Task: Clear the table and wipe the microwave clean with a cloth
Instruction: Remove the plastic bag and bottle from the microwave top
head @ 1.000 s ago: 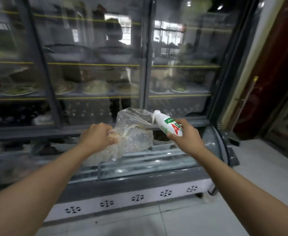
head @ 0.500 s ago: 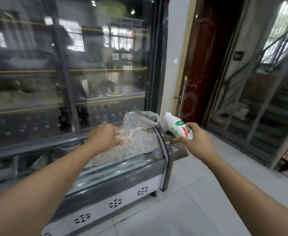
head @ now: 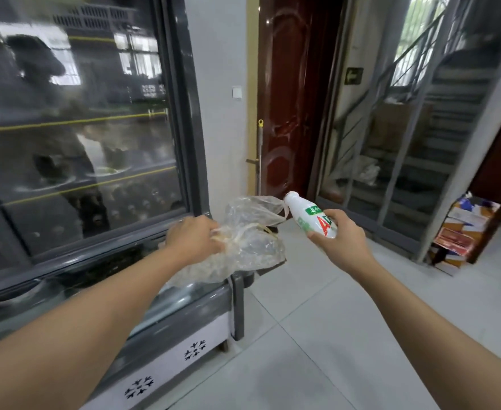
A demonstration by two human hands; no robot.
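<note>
The left hand point(head: 194, 239) is closed in a fist around the gathered neck of a crumpled clear plastic bag point(head: 252, 238), which bulges out to the right of the knuckles and hangs a little below them. The right hand point(head: 336, 242) curls its fingers and thumb around the lower half of a small white plastic bottle with a green and red label point(head: 309, 214); the bottle tilts up and to the left, its capless mouth just beside the bag's upper edge. Both arms reach forward, the two hands near each other but apart. Behind and below the left hand stands a grey glass-fronted display cooler point(head: 95, 173) with snowflake marks on its white base. Beyond the right hand are a dark red wooden door point(head: 290, 99) and a grey metal staircase point(head: 420, 128). Pale floor tiles point(head: 317, 335) lie beneath both forearms.
</note>
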